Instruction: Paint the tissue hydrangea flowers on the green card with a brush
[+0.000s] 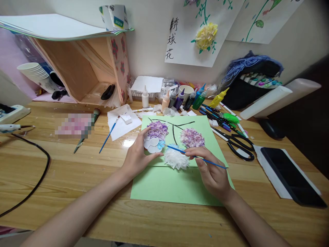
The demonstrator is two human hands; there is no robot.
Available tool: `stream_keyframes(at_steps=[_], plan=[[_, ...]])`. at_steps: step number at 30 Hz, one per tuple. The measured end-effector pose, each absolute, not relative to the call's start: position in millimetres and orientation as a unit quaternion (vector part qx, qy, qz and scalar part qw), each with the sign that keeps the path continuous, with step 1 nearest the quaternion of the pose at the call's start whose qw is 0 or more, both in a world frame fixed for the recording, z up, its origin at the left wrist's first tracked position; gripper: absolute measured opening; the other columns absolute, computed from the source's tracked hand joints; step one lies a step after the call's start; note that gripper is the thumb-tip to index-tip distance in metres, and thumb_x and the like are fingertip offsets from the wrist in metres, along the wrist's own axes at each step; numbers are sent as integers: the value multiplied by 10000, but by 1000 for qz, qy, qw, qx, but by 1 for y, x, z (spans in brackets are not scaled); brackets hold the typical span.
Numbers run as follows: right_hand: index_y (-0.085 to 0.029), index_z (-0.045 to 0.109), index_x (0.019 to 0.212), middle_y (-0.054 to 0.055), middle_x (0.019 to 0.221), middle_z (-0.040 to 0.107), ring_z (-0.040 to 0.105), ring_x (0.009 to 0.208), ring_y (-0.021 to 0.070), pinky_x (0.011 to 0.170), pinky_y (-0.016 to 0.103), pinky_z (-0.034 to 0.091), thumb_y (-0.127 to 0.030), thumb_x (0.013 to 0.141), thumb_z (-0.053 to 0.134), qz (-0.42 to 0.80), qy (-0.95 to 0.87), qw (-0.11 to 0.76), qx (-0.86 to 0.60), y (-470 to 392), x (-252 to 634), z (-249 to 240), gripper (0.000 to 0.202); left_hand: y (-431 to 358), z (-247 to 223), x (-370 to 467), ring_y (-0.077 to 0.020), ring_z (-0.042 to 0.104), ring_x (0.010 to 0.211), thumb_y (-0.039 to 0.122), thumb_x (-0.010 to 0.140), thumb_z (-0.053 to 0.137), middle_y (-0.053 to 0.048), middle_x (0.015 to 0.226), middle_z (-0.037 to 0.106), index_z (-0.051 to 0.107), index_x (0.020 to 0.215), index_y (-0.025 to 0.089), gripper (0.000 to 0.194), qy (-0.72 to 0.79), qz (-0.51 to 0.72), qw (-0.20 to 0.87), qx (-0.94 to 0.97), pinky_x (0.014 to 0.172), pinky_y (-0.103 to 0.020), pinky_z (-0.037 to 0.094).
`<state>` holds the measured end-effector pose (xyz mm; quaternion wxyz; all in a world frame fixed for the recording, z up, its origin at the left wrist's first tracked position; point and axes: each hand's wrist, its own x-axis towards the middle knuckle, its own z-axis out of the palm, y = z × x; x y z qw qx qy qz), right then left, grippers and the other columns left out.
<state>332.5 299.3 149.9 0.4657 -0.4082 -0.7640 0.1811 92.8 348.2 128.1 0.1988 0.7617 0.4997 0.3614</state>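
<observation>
My left hand (137, 154) holds a small white flower-shaped palette (153, 142) by its edge, with light blue paint in its right-hand wells. Between the fingers of my right hand (209, 168) is a thin blue paintbrush (177, 149), its tip at the blue paint. Both hands are over green paper (177, 187). On the paper are a purple paper flower (160, 127), partly behind the palette, a pink-purple one (192, 138) and black painted branches. A white fluffy flower (176, 158), bluish along its top, lies below the brush.
Paint bottles (179, 99) stand behind the paper. Black scissors (240, 145) and a dark phone (291, 175) lie to the right. Leftward are a second blue brush (109, 134) on white paper (119, 128), a peach box (102, 65) and a black cable (47, 154).
</observation>
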Motion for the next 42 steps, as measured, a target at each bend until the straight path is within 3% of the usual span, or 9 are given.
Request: stream_keyframes(at_steps=[13, 19, 28, 32, 37, 42], plan=[[-242, 620, 1082, 32, 994, 696, 645, 911, 154, 783, 287, 520, -159, 976, 455, 198, -759, 465, -410, 299, 334, 152, 213, 347, 129, 92, -281, 542, 1302, 446, 745, 785, -127, 1444, 512, 289, 1433, 262, 868, 496, 361, 189, 767, 1016, -405, 513], [-250, 654, 1043, 29, 966, 696, 640, 834, 149, 722, 286, 534, -209, 999, 437, 239, -688, 535, -428, 297, 334, 152, 225, 349, 129, 92, -266, 538, 1305, 460, 759, 769, -120, 1447, 506, 284, 1440, 270, 857, 492, 366, 186, 768, 1049, -401, 493], [-221, 676, 973, 42, 900, 730, 664, 776, 153, 678, 293, 552, -313, 1002, 462, 323, -602, 556, -474, 303, 329, 152, 234, 346, 132, 93, -281, 535, 1311, 488, 752, 765, -125, 1437, 508, 283, 1441, 279, 866, 469, 375, 181, 779, 1060, -422, 488], [-210, 674, 942, 48, 869, 730, 683, 760, 165, 662, 308, 563, -350, 998, 466, 324, -563, 590, -479, 304, 330, 154, 257, 346, 133, 93, -284, 540, 1304, 488, 754, 763, -127, 1427, 516, 285, 1444, 278, 865, 467, 377, 176, 780, 1057, -430, 490], [-209, 685, 944, 49, 870, 725, 677, 754, 161, 675, 307, 562, -360, 995, 474, 332, -571, 574, -484, 304, 330, 155, 264, 346, 132, 93, -286, 537, 1302, 490, 748, 768, -119, 1434, 512, 285, 1446, 282, 874, 468, 380, 176, 778, 1056, -426, 484], [-207, 684, 886, 42, 805, 697, 650, 711, 157, 630, 297, 529, -350, 1002, 456, 282, -550, 626, -476, 303, 334, 157, 293, 348, 130, 93, -294, 538, 1285, 478, 756, 765, -124, 1428, 507, 309, 1425, 265, 837, 521, 374, 184, 745, 1017, -428, 496]])
